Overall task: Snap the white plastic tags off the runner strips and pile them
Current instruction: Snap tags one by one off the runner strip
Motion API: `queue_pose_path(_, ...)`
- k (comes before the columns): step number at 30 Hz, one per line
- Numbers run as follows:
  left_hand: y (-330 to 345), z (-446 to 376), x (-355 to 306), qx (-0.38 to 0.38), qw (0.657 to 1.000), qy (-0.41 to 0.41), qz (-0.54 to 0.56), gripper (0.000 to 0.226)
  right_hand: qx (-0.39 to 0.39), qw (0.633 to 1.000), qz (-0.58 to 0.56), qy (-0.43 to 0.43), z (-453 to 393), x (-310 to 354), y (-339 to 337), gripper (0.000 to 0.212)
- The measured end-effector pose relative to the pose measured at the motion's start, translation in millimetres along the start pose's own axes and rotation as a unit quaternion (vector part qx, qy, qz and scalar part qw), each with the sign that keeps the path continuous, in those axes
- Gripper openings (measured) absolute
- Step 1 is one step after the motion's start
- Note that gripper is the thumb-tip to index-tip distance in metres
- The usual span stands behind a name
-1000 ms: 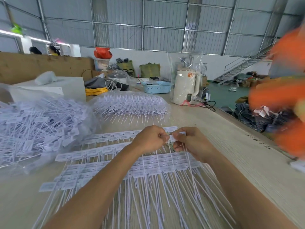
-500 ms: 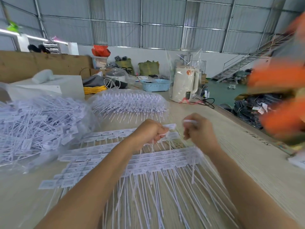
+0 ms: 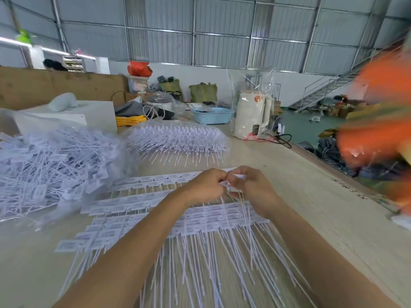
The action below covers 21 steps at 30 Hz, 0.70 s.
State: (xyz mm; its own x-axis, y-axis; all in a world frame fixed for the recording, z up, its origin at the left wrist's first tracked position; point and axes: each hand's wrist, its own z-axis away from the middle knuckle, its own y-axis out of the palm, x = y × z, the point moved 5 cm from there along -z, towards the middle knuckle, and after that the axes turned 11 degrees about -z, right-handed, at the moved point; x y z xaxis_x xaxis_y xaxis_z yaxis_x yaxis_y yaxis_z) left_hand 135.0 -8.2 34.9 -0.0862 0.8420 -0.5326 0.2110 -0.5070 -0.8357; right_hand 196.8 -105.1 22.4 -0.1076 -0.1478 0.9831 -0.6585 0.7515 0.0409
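Observation:
Rows of white plastic tags on runner strips (image 3: 133, 225) lie overlapped on the wooden table (image 3: 333, 218), their thin tails pointing toward me. My left hand (image 3: 205, 185) and my right hand (image 3: 251, 185) meet above the farthest row, fingers curled, both pinching white tags (image 3: 235, 177) between them. A big loose pile of snapped-off tags (image 3: 51, 165) lies at the left. A second stack of tag strips in clear plastic (image 3: 178, 138) sits behind the hands.
A white kettle in clear wrap (image 3: 253, 116) and a blue basket (image 3: 212, 115) stand at the back. A white box (image 3: 73, 117) is at back left. The table's right edge (image 3: 347, 172) drops to the floor. Something orange and blurred (image 3: 378, 121) fills the right side.
My right hand, which had pulled away to the right with a tag, has come back to meet my left hand over the far row.

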Motion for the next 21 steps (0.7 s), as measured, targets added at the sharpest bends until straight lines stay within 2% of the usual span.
queue_pose_path(2, 0.5, 0.6, -1.2, -0.009, 1.0, -0.001, -0.003, 0.016, -0.006, 1.0, -0.019, 0.002, 1.6, -1.3, -0.6, 0.012)
queue_pose_path(5, -5.4, 0.3, 5.0, -0.036, 0.998, -0.026, 0.034, 0.036, -0.046, 0.999, 0.004, -0.019, 1.0, 5.0, -9.2, 0.009)
queue_pose_path(8, -10.9, 3.7, 12.3, -0.023, 0.999, -0.045, 0.017, 0.019, -0.054, 0.998, -0.022, -0.036, -0.3, 10.7, -14.1, 0.012)
queue_pose_path(9, -9.5, 4.4, 14.1, -0.008, 0.999, -0.044, 0.023, 0.022, -0.048, 0.998, -0.019, -0.036, -0.2, 11.1, -14.3, 0.01)
queue_pose_path(13, -9.2, 3.0, 13.5, -0.02, 0.999, -0.036, 0.021, 0.022, 0.003, 1.0, 0.023, -0.02, 2.3, 8.7, -11.2, 0.01)
queue_pose_path(15, -9.2, 1.9, 12.8, -0.04, 0.998, -0.041, 0.021, 0.031, 0.016, 0.999, 0.036, -0.022, 4.6, 10.6, -10.6, 0.008)
queue_pose_path(18, -8.3, 0.2, 12.4, -0.072, 0.995, -0.047, 0.04, 0.049, 0.007, 0.996, 0.08, -0.044, 4.3, 13.1, -9.5, 0.004)
queue_pose_path(21, -6.9, -1.0, 12.9, -0.07, 0.992, -0.069, 0.084, 0.049, -0.024, 0.988, 0.136, -0.071, 2.9, 12.2, -7.9, 0.008)
